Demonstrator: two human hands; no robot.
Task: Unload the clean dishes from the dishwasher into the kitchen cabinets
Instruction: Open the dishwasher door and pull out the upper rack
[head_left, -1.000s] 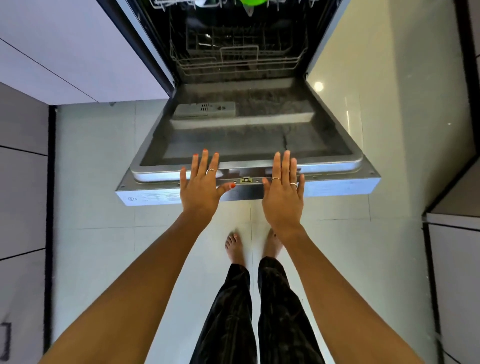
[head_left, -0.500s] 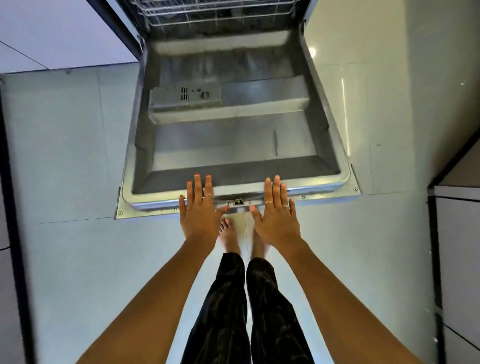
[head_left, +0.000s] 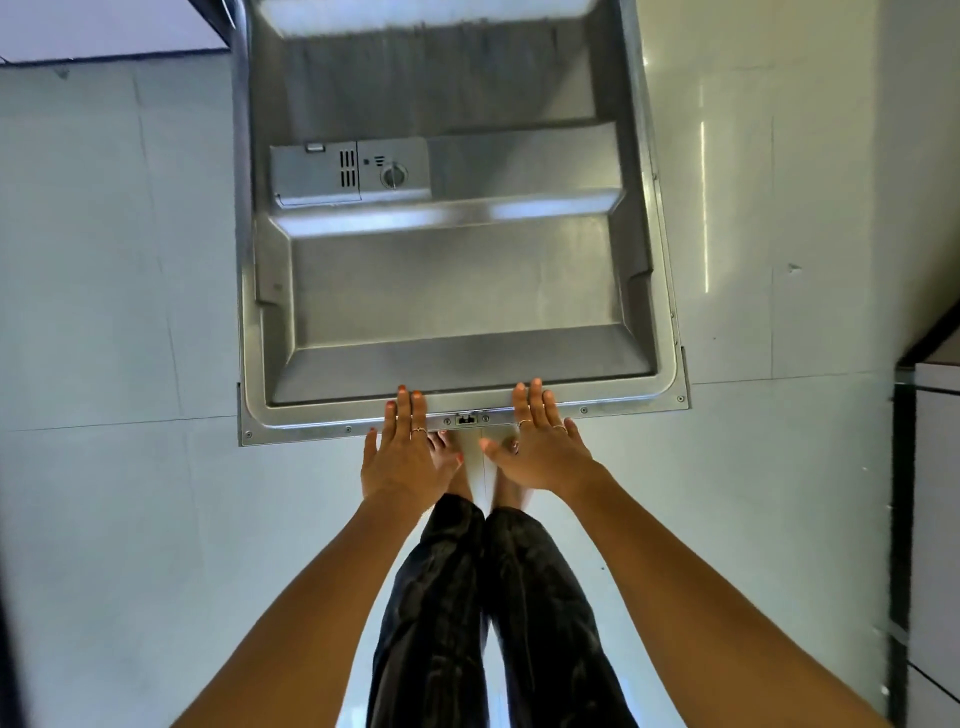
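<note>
My two hands lie flat on the near edge of the dishwasher door (head_left: 447, 291), which is folded down in front of me. The left hand (head_left: 402, 457) and the right hand (head_left: 540, 457) both have straight fingers, and only the fingertips rest on the metal rim, one hand on each side of the small latch (head_left: 466, 419) in the middle. They grasp nothing; they only touch or press. The door stretches away from me, its long axis running from my fingers toward the machine, with the detergent dispenser (head_left: 350, 174) far ahead on the left part. Both hands are equally near to the rim, so neither has an advantage. The clean dishes are not visible here; I judge they are in the racks beyond the top of the view, further than the far end of the door. So the next reach must go forward, over the whole door, and I think I must lean or step to the side. My bare feet (head_left: 467, 467) stand on the floor (head_left: 119, 312) just below the door edge, close under my hands.
</note>
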